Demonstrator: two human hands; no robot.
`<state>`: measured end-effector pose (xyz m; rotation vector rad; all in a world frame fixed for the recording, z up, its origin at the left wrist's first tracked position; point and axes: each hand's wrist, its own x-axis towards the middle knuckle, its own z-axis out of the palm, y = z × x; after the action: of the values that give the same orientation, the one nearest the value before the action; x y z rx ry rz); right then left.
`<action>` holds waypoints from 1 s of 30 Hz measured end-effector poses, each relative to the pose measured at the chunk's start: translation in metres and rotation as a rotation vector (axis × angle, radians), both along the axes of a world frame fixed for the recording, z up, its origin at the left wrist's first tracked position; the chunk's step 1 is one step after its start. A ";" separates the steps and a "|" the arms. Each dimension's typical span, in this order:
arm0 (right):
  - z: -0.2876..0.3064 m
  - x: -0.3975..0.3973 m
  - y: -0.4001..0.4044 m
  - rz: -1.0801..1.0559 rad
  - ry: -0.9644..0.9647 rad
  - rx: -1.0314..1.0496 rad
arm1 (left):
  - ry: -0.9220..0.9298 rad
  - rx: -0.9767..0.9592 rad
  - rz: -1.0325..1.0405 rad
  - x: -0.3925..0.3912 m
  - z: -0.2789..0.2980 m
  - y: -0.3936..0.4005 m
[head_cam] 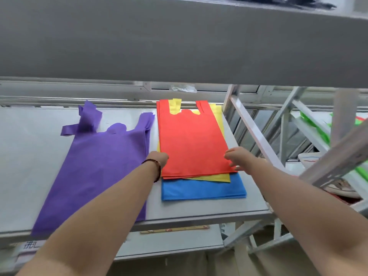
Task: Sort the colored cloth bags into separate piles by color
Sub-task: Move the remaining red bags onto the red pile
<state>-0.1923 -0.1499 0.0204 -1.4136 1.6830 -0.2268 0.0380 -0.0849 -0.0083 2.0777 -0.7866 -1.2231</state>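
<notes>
Two hands, left hand (159,158) and right hand (238,156), pinch one red bag (191,140) atop yellow and blue.

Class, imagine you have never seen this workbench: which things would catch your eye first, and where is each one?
The bright red bags stand out first, topping a mixed stack over the yellow bags and blue bags right of centre on the table. The left hand and right hand hold the red layer's two side edges. To the left lies a separate pile of purple bags.
</notes>
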 end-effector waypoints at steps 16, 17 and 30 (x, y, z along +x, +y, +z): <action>-0.010 -0.014 -0.031 -0.055 0.036 -0.068 | 0.627 0.021 0.378 -0.042 -0.013 -0.011; -0.006 -0.017 -0.032 -0.070 0.049 -0.076 | 0.711 0.006 0.409 -0.039 -0.009 -0.008; -0.023 0.011 -0.035 -0.173 -0.350 0.353 | 0.770 0.120 0.320 0.001 0.009 0.098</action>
<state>-0.1811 -0.1845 -0.0029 -0.9097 1.4679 -0.2443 0.0388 0.0133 0.0009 1.5239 -0.0262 -1.7220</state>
